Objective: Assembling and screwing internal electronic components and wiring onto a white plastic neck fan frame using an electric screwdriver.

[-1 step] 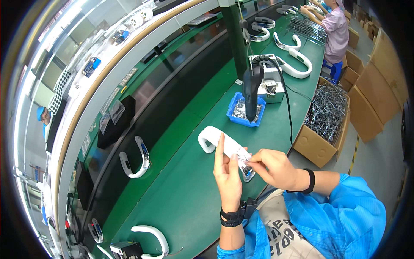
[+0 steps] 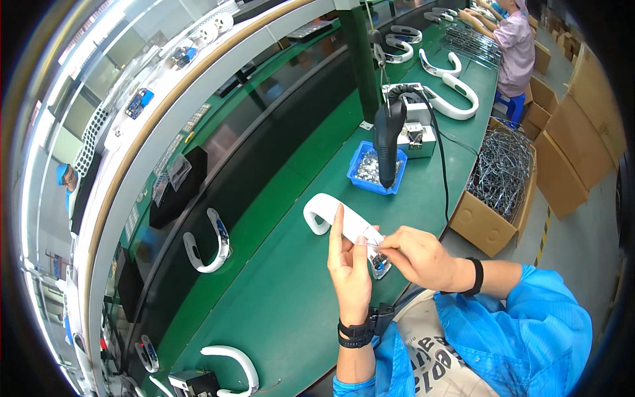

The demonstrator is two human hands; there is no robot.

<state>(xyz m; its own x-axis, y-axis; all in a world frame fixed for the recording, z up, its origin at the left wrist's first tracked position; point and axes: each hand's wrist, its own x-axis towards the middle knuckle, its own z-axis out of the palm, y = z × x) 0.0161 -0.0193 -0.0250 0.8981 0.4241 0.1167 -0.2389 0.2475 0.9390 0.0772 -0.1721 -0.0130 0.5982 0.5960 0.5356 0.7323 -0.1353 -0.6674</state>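
A white curved neckband-shaped housing (image 2: 345,216) lies across my left hand (image 2: 352,281), gripped with the forefinger stretched along it and the thumb near its open end. At that end, close to my body, small blue and dark electronic parts (image 2: 380,263) show. My right hand (image 2: 423,257) has thumb and forefinger pinched over the housing's open end, on what looks like a thin wire (image 2: 374,247). Where the wire goes under the fingers is hidden. Beyond the housing, a black electric screwdriver (image 2: 387,142) hangs above a blue bin (image 2: 357,180) of small metal parts.
A white-grey machine (image 2: 423,140) stands behind the bin, its black cable running down the green bench (image 2: 297,291). More white neckbands (image 2: 210,268) lie left, near and far. Right of the bench sits a cardboard box (image 2: 486,231) of thin metal pieces. A co-worker (image 2: 514,56) sits far right.
The hanging screwdriver has swung very slightly to the right. My right fingertips have shifted a little over the housing's end; my left hand looks the same.
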